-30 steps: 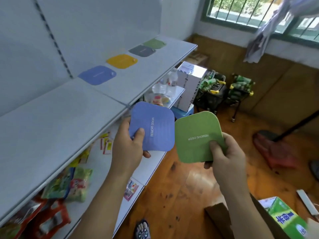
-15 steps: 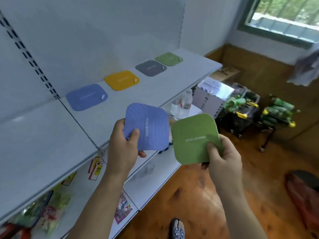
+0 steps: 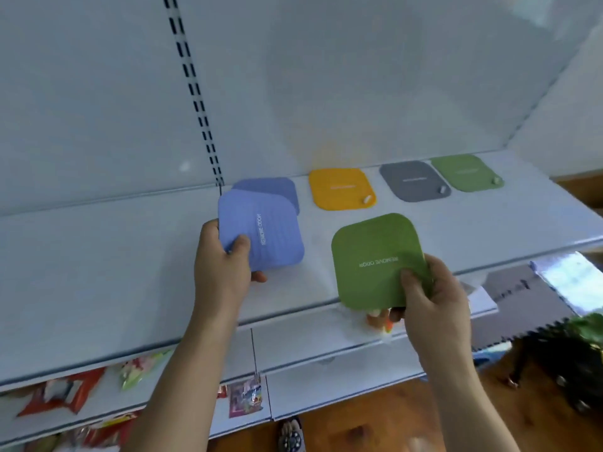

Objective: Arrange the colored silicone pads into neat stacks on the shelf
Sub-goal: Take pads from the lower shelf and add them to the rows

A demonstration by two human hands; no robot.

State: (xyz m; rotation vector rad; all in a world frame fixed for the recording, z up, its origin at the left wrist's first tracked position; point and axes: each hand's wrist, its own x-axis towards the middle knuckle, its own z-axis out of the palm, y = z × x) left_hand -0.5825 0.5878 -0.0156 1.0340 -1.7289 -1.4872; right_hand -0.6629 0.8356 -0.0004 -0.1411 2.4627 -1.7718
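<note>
My left hand point(image 3: 222, 272) pinches a blue silicone pad point(image 3: 264, 230) by its near-left corner, holding it over the white shelf point(image 3: 114, 256) and partly covering another blue pad point(image 3: 277, 189) that lies at the back. My right hand point(image 3: 430, 301) grips a green pad point(image 3: 375, 256) by its near-right corner, above the shelf's front edge. Along the back of the shelf lie a yellow pad point(image 3: 341, 189), a grey pad point(image 3: 414, 181) and a second green pad point(image 3: 465, 172), side by side.
The white back panel has a slotted upright point(image 3: 195, 99). Lower shelves hold snack packets point(image 3: 65, 393). At the right are a white box point(image 3: 535, 301) and dark clutter point(image 3: 574, 353) on the wooden floor point(image 3: 375, 425).
The view has swung toward the shelf. Both hands have carried their pads forward over it, and the blue pad now overlaps the blue one lying at the back.
</note>
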